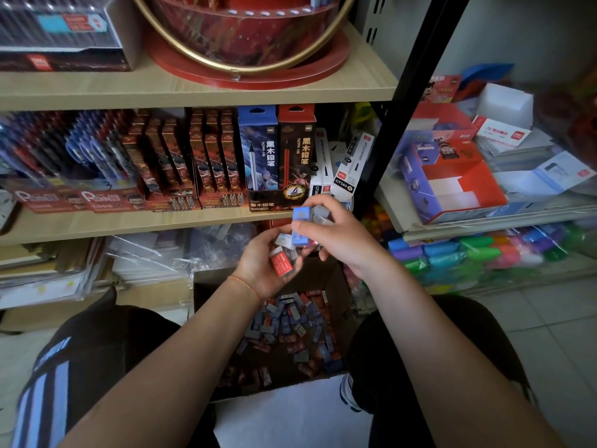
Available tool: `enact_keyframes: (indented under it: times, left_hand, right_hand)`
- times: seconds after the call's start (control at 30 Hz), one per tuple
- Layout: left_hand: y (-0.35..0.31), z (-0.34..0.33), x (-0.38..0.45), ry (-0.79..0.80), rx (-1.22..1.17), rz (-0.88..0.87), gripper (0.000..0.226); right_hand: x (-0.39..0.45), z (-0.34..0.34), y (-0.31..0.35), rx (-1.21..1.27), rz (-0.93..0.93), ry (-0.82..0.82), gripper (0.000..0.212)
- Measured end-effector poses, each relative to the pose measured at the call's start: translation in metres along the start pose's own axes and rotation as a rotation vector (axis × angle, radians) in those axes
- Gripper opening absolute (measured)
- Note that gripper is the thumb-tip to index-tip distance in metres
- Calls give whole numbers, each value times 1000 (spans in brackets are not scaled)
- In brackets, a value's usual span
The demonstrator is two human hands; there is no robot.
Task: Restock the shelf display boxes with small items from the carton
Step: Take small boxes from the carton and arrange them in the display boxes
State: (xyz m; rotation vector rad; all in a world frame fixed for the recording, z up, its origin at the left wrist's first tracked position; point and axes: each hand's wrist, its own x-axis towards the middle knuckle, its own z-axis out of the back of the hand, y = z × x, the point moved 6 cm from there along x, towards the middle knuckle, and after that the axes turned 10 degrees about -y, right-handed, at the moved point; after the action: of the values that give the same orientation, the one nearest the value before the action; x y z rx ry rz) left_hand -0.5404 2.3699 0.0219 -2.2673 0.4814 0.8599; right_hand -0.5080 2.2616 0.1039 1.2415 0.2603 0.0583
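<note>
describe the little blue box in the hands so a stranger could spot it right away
Above the open carton on the floor, both hands meet before the wooden shelf edge. The right hand pinches the blue box upright; the left hand's box beside it is red.

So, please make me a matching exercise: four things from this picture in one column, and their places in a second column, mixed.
Things:
1. blue eraser
2. red eraser
3. carton
4. pencil boxes

Places:
a. on the middle shelf
b. in the left hand
c. on the floor between the knees
d. pinched by the right hand

Pairs: 1-d, 2-b, 3-c, 4-a
</note>
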Motion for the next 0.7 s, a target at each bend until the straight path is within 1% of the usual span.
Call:
enact_keyframes:
  times: [0.17,0.23,0.37,0.43,0.5,0.53,0.6,0.7]
  left_hand:
    - [3,-10,-4,42,44,-43,44]
    - [5,-10,-2,24,33,-49,45]
    - [4,-3,1,-13,-31,-30,52]
    - [4,-2,0,1,-82,-6,53]
    - [4,-1,0,3,-110,-1,53]
    - [3,-1,0,2,-119,2,53]
    - [3,-2,1,8,-109,-5,49]
    - [4,-10,-2,53,-48,-17,32]
  right_hand:
    - [-4,-17,-1,-237,54,34,28]
    - [-4,-23,-4,-277,59,18,29]
    - [-4,-22,-1,-185,33,16,19]
    - [-1,-17,-4,-74,-43,-7,14]
    - [1,-11,-7,49,-129,-47,12]
    - [1,-8,-7,71,-147,-69,12]
    - [2,-5,-3,43,-113,-99,12]
    - [-1,-8,9,-97,52,-118,12]
